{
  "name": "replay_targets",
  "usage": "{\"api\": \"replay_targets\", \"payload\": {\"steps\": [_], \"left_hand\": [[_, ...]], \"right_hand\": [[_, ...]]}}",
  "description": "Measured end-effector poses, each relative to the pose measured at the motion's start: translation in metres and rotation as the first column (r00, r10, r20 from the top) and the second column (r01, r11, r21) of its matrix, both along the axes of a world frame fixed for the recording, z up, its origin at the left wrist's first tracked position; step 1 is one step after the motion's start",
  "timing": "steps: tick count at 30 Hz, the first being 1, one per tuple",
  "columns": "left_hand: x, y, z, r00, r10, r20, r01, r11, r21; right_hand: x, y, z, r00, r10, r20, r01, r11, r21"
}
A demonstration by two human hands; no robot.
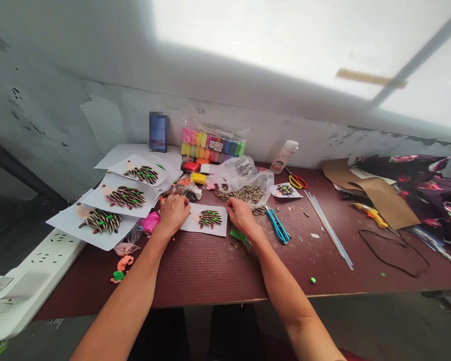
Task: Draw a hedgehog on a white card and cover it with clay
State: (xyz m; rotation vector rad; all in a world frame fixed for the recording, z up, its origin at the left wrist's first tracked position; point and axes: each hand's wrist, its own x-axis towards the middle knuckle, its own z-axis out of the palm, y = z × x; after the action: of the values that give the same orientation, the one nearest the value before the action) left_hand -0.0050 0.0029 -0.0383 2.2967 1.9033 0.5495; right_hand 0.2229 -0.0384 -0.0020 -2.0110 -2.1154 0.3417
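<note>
A small white card (188,228) lies before me on the table, bearing a hedgehog picture (210,217) with spines of striped sunflower seeds and bits of green clay. The fingers of my left hand (174,213) are closed at the card's left edge, over the picture's snout end. At the opposite edge my right hand (241,215) is closed on the card's upper right side; its fingertips are partly hidden. Just beyond my right hand, a heap of sunflower seeds (248,194) spills from a clear plastic bag (244,170). Green clay (238,234) sits under my right wrist.
Several finished-looking hedgehog sheets (126,198) overlap at left, near a white power strip (41,265). Packed coloured clay (212,145) stands at the wall beside a bottle (284,156). Rightward are a teal cutter (277,225), scissors (297,181), glue sticks (329,230) and a glue gun (370,214).
</note>
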Motion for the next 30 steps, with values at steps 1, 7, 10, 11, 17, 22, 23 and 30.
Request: {"api": "replay_targets", "payload": {"steps": [1, 7, 10, 11, 17, 22, 23, 30], "left_hand": [[0.001, 0.000, 0.001, 1.000, 0.005, -0.001, -0.005, 1.000, -0.011], [0.005, -0.004, 0.011, 0.999, -0.003, -0.035, 0.000, 0.997, -0.072], [0.006, -0.005, 0.013, 0.999, -0.021, -0.033, 0.019, 0.997, -0.071], [0.006, -0.005, 0.013, 0.999, -0.022, -0.024, 0.020, 0.997, -0.072], [0.006, -0.005, 0.013, 1.000, -0.025, -0.007, 0.024, 0.996, -0.080], [0.006, -0.004, 0.015, 0.999, -0.048, 0.011, 0.049, 0.996, -0.077], [0.006, -0.004, 0.016, 0.999, -0.050, 0.015, 0.051, 0.996, -0.077], [0.007, -0.002, 0.016, 0.999, -0.033, 0.044, 0.037, 0.994, -0.107]], "right_hand": [[0.000, 0.000, 0.000, 1.000, -0.007, -0.010, 0.007, 1.000, -0.003], [0.002, 0.000, -0.002, 0.996, -0.027, -0.082, 0.026, 0.999, -0.023], [0.003, 0.001, -0.002, 0.995, 0.005, -0.100, -0.008, 1.000, -0.029], [0.003, 0.001, -0.002, 0.995, 0.016, -0.102, -0.019, 0.999, -0.028], [0.003, 0.002, -0.005, 0.992, 0.051, -0.118, -0.052, 0.999, -0.006], [0.004, 0.004, -0.009, 0.991, 0.022, -0.134, -0.021, 1.000, 0.004], [0.005, 0.004, -0.009, 0.990, 0.017, -0.139, -0.016, 1.000, 0.003], [0.007, 0.004, -0.008, 0.990, 0.000, -0.141, 0.002, 1.000, 0.012]]}}
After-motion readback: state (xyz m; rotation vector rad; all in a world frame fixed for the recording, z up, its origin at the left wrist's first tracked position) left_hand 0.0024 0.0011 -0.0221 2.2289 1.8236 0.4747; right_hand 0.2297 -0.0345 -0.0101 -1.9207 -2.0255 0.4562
